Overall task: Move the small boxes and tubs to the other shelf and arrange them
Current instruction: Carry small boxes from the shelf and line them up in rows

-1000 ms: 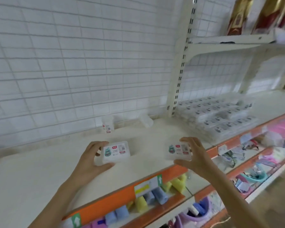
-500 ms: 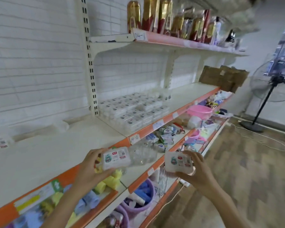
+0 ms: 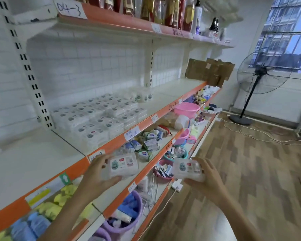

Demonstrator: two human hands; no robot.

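White shelving with orange price strips runs along a tiled wall toward a window and a standing fan (image 3: 261,73); on the middle shelf (image 3: 170,91) a block of small boxes (image 3: 101,117) is already stacked in rows, with a few tubs (image 3: 143,96) standing behind it near the wall.

Each hand carries one more box in front of the shelf edge, clear of any surface; the left hand (image 3: 97,173) clamps the left box (image 3: 122,165) with fingers along its far edge and thumb under the near edge; the right hand (image 3: 207,176) pinches the right box (image 3: 187,168) the same way, fingers curled over the top and thumb below.

Both boxes lie roughly flat with their printed labels facing up toward the camera; the long axis of each runs left to right across the view, the left one tipped slightly up at its right end, so neither yet lines up with the stacked rows, which slant away to the right.

To do the placing well, I judge the boxes should be carried up over the orange lip, turned so their long sides match the rows, and set down label-up against the open side of the block; lowering one at a time would avoid nudging the stacked ones, which look light and slippery; releasing only once each box sits flush should keep the rows tidy.
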